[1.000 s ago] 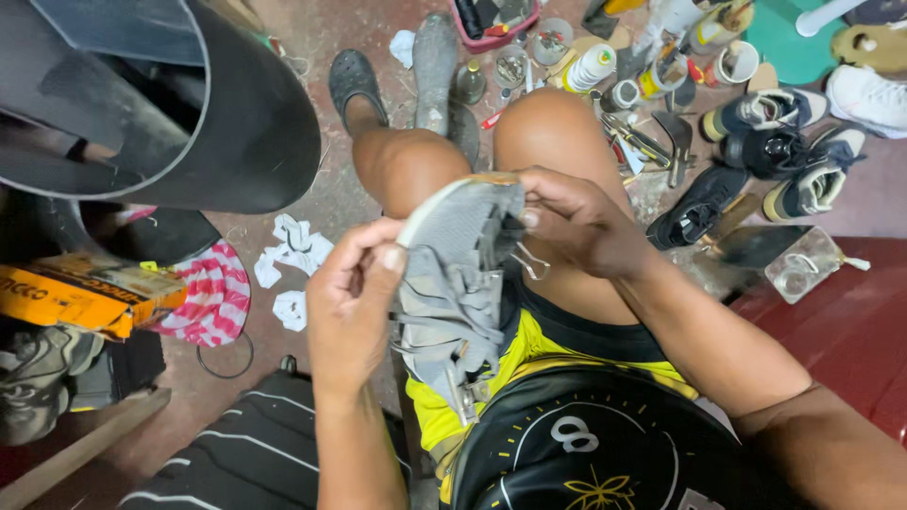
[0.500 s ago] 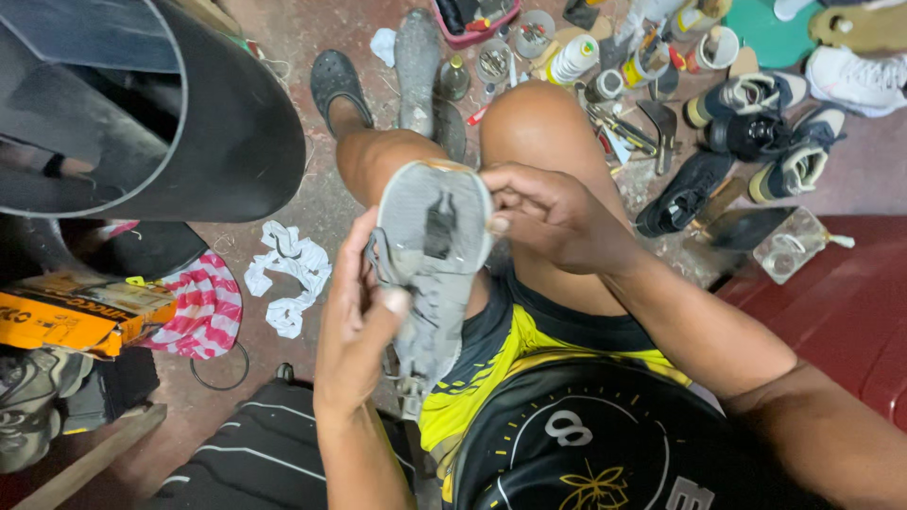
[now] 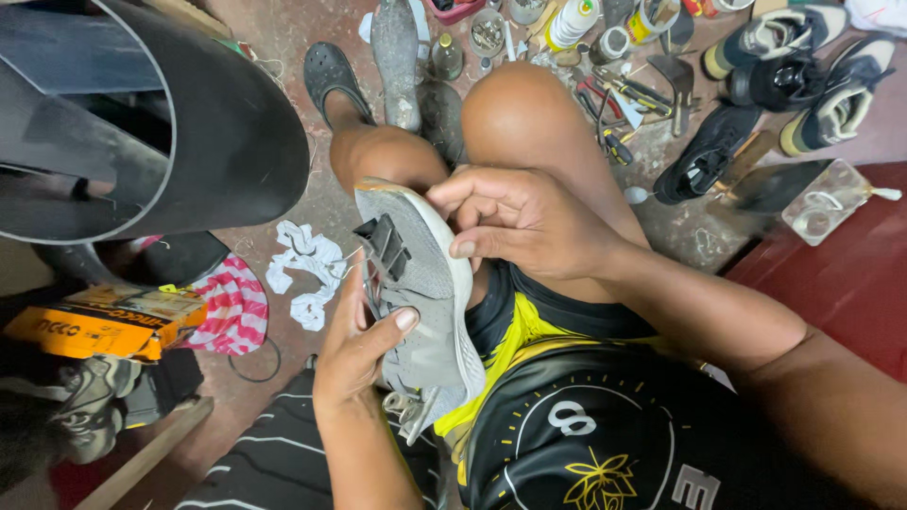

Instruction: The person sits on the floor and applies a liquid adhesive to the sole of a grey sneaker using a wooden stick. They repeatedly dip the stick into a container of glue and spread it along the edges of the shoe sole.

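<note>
A worn grey sneaker (image 3: 425, 283) with a pale sole lies sole-side up across my lap, toe pointing away from me. My left hand (image 3: 357, 345) grips its near side from the left, thumb pressed on the sole. My right hand (image 3: 515, 222) holds the toe end from the right, fingers curled over the sole's edge. A dark ridged patch (image 3: 383, 247) shows on the sneaker beside my left fingers. My bare knees rise just beyond the sneaker.
A big black tube-shaped object (image 3: 189, 123) looms at the left. Several shoes (image 3: 784, 76), hand tools (image 3: 614, 104), jars and a white bottle (image 3: 572, 24) litter the floor ahead. An orange box (image 3: 85, 326), striped cloth (image 3: 231, 307) and white rags (image 3: 307, 269) lie left.
The sneaker has been turned from upper-side-up with laces showing to sole-up. Both hands shifted their hold on it, and the view moved in closer.
</note>
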